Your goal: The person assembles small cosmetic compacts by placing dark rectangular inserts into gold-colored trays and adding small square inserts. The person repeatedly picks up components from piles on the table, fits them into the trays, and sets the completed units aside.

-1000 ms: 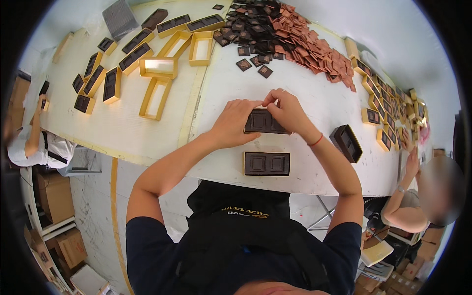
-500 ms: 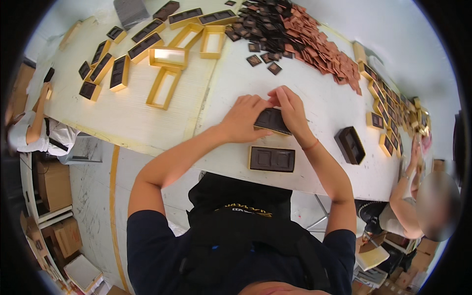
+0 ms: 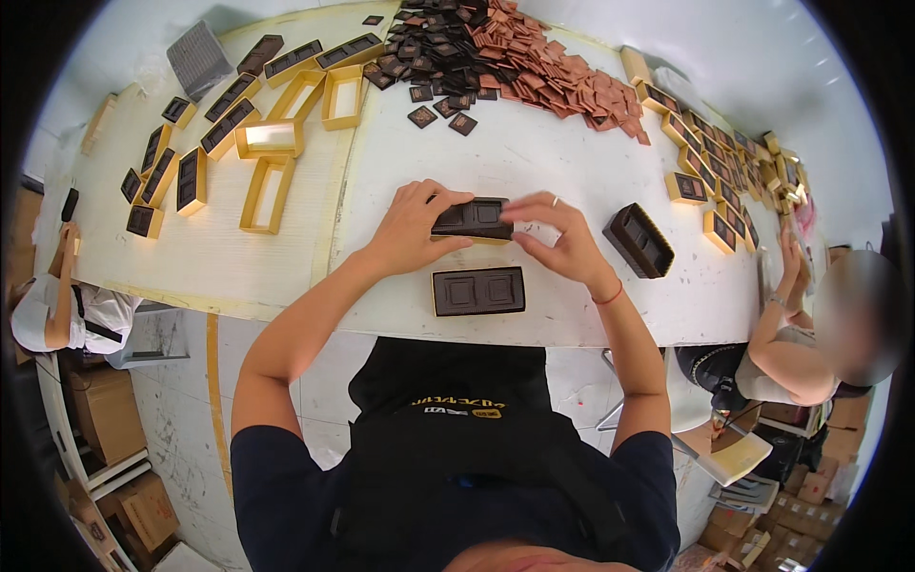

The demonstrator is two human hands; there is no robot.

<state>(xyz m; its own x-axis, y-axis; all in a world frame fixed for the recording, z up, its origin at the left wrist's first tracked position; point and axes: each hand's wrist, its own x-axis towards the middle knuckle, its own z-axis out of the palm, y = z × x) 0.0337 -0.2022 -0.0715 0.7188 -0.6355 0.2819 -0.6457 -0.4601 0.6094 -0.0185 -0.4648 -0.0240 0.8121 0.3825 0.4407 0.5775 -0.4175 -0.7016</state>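
A small gold box with a dark brown two-compartment insert (image 3: 488,212) lies on the white table in front of me. My left hand (image 3: 416,227) grips its left end, thumb along the near side and fingers at the far side. At the right end, my right hand (image 3: 562,240) hovers with thumb and fingers apart, its fingertips slightly blurred and nothing visible in them. Closer to me, a second gold-edged box with a dark insert (image 3: 478,290) lies parallel to the first. To the right of my right hand is a stack of dark inserts (image 3: 640,241).
Gold boxes with inserts (image 3: 191,181) and empty gold frames (image 3: 266,194) spread over the left side. Beyond my hands are piles of dark squares (image 3: 434,52) and copper-coloured squares (image 3: 572,81). More filled boxes (image 3: 720,162) stand at right, near another person's arms (image 3: 786,276).
My right hand has come off the box's far edge and opened beside its right end. The left hand keeps its hold. The whole view has shifted, with the table contents appearing further left.
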